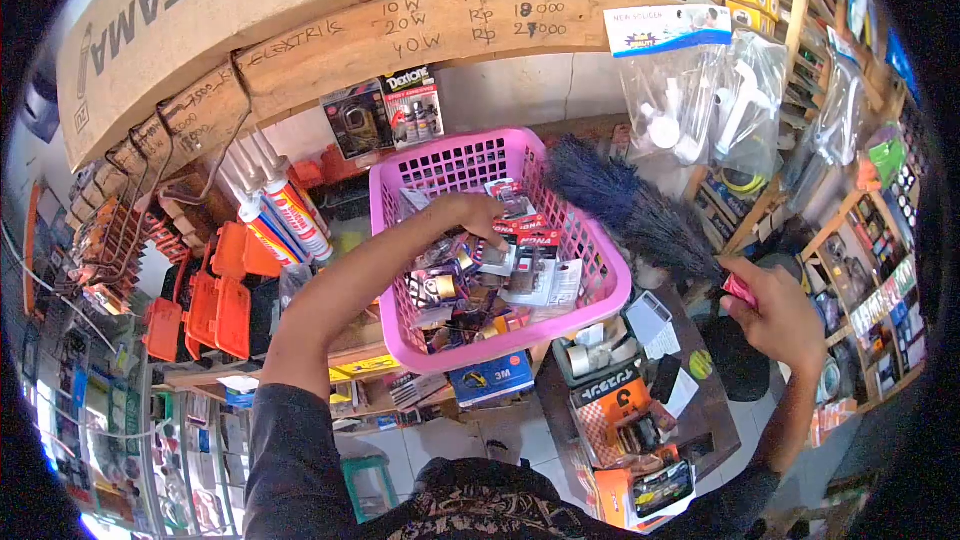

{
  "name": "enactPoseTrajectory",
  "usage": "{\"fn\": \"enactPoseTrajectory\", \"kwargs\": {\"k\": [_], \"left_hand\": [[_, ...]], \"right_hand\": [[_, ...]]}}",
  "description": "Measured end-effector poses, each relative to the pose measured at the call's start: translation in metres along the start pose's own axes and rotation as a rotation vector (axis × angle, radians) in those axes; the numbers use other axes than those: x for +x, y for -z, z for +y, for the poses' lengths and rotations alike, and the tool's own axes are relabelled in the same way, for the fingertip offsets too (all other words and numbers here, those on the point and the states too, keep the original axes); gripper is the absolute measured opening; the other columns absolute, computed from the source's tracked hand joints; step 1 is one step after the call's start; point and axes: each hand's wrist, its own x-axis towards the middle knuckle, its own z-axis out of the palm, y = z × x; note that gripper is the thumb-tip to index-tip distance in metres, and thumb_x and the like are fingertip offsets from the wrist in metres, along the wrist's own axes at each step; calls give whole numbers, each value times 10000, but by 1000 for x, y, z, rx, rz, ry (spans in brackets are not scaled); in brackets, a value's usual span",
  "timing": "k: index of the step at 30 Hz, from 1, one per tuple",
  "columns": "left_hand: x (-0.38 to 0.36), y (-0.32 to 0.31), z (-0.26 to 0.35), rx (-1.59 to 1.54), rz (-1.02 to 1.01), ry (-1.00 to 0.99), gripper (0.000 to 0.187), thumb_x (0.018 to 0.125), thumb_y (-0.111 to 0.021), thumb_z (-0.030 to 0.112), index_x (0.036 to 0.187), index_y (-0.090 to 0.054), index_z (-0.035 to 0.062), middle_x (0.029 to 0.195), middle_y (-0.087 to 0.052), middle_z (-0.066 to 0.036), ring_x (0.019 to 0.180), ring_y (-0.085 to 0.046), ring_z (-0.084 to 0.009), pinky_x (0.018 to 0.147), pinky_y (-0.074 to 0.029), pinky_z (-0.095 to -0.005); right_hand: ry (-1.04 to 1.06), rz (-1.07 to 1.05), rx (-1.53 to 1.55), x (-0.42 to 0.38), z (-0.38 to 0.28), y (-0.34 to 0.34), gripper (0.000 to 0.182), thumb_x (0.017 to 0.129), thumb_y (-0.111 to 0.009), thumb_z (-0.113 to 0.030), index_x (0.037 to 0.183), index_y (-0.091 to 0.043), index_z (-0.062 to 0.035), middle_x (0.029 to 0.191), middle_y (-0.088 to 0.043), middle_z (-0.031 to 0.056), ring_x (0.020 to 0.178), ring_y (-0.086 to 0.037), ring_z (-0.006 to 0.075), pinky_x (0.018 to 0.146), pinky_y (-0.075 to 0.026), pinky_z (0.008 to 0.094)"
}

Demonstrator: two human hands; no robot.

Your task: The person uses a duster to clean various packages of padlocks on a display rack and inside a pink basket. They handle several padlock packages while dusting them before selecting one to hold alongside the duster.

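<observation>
Inside the pink plastic basket [590,318] my left hand [472,214] reaches down onto a heap of small packaged goods. Its fingers are bent downward, partly spread, and touch the packs; their tips are partly hidden. Right beside them lie red-topped blister packs [536,265] with clear fronts. My right hand [780,315] is closed around the pinkish-red handle of a dark blue feather duster [630,195]. The duster's bristles slant up and left, close to the basket's right rim.
A wooden beam [430,25] with handwritten prices runs above the basket. Sealant tubes [295,210] and orange cases [220,305] stand at left. Bagged white fittings [670,110] hang at right. Below, an orange box [610,405] of goods sits on a dark surface.
</observation>
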Motion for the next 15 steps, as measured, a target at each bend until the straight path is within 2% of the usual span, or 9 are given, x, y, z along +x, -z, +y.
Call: {"fn": "enactPoseTrajectory", "kwargs": {"k": [1, 3, 4, 6, 7, 9, 13, 15], "left_hand": [[-3, 2, 5, -4, -2, 5, 703, 748, -708, 562, 1052, -639, -68, 971, -677, -214, 910, -656, -352, 785, -514, -448], [-8, 3, 19, 17, 348, -258, 721, 718, -731, 563, 1070, -638, -60, 999, -668, -223, 972, -638, -369, 827, -502, -454], [-5, 4, 27, 14, 346, -251, 721, 718, -731, 563, 1070, -638, -60, 999, -668, -223, 972, -638, -369, 827, -502, -454], [7, 3, 44, -42, 264, -350, 830, 679, -735, 590, 1183, -571, -49, 1168, -573, -265, 1134, -537, -402, 972, -419, -458], [13, -1, 49, -49, 267, -343, 830, 679, -735, 590, 1183, -571, -49, 1168, -573, -265, 1134, -537, -402, 972, -419, -458], [23, -8, 56, 88, 131, -216, 827, 657, -755, 580, 1162, -573, -49, 1114, -592, -259, 1088, -558, -404, 946, -429, -459], [10, 6, 64, 71, 124, -246, 844, 613, -787, 574, 1132, -571, -55, 1047, -614, -255, 1052, -574, -410, 894, -441, -479], [-8, 15, 66, 26, 322, -259, 689, 624, -823, 455, 1025, -594, -56, 962, -649, -241, 950, -619, -410, 818, -474, -482]], "right_hand": [[28, -1, 11, 3, 1, -1, 423, 797, -681, -119, 1203, -578, -59, 888, -647, 192, 830, -593, 418, 740, -454, 476], [34, -21, 40, 9, 2, -2, 421, 797, -681, -116, 1200, -578, -54, 877, -647, 193, 820, -594, 420, 740, -454, 475], [32, -34, 69, 12, 2, -3, 419, 796, -681, -112, 1197, -578, -49, 867, -647, 195, 809, -595, 422, 740, -454, 474], [37, -41, 92, 17, 7, -7, 419, 795, -682, -109, 1196, -578, -48, 857, -646, 198, 800, -595, 424, 736, -454, 474], [38, -43, 107, 20, 8, -8, 418, 795, -682, -105, 1195, -578, -46, 847, -645, 201, 791, -596, 427, 732, -454, 473], [53, -28, 87, 23, 3, -7, 427, 794, -683, -102, 1204, -575, -49, 857, -644, 199, 800, -593, 423, 742, -453, 469], [53, -15, 40, 21, 10, -10, 462, 794, -690, -106, 1237, -565, -66, 888, -644, 183, 832, -580, 407, 783, -448, 454], [18, -39, 51, 18, 11, -8, 475, 795, -693, -115, 1250, -560, -75, 910, -642, 175, 850, -573, 399, 797, -448, 449]]}}
